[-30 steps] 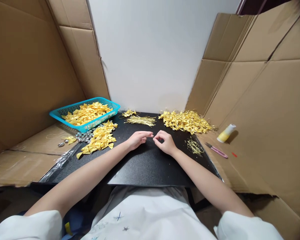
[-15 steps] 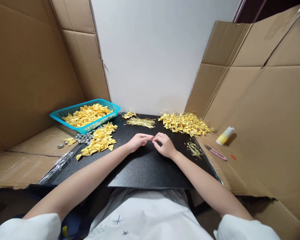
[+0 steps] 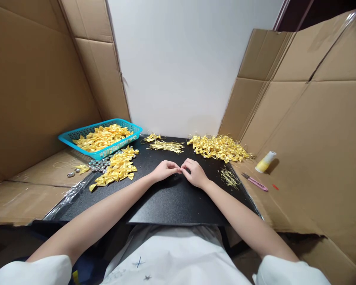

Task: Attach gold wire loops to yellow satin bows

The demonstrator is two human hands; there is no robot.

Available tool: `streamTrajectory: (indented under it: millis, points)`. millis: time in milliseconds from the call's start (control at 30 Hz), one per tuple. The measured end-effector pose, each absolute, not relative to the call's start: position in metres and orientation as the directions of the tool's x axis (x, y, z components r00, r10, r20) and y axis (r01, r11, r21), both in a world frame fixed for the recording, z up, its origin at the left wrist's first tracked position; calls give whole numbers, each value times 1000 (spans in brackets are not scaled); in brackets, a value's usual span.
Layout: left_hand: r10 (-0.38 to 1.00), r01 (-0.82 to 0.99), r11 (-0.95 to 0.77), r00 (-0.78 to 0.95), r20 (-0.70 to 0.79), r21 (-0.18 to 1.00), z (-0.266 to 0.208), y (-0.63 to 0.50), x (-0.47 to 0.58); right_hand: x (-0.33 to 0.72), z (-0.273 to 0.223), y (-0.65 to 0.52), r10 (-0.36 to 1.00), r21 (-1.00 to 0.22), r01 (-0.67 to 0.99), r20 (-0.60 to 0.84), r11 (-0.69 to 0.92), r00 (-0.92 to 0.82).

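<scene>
My left hand (image 3: 165,171) and my right hand (image 3: 194,173) meet fingertip to fingertip above the middle of the black tabletop (image 3: 169,206). Both are closed in a pinch, and whatever sits between the fingers is too small or too hidden to make out. Left of my left hand lies a heap of yellow ribbon bows (image 3: 118,168), beside a cluster of silver bells or beads (image 3: 99,164). Behind the hands rests a row of thin gold cords (image 3: 166,147). Finished-looking bows with gold cord form a large pile (image 3: 221,147) at the back right.
A turquoise basket (image 3: 97,155) of yellow bows stands at the back left. On the right are short cord scraps (image 3: 230,178), pink-handled snips (image 3: 256,182), a yellow thread spool (image 3: 265,162) and a red scrap (image 3: 275,187). Cardboard walls (image 3: 308,130) rise on both sides.
My left fingers, straighter before, have bent into a pinch against the right fingertips. Both hands stay in nearly the same place, and the view has shifted very slightly.
</scene>
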State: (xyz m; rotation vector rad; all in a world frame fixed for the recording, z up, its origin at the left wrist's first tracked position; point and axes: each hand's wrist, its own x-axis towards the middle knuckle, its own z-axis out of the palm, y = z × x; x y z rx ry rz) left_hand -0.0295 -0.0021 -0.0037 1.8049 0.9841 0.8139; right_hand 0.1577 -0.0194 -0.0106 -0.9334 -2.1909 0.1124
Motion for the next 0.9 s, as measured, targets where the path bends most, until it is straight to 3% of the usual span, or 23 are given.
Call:
streamTrajectory:
  millis: [333, 900]
  points:
    - [868, 273, -287, 480, 129, 918, -12, 4, -31, 159, -11, -18, 671, -409, 552, 594, 727, -444]
    - [886, 240, -253, 446, 125, 937, -5, 1, -30, 159, -19, -11, 774, -666, 403, 478, 628, -416]
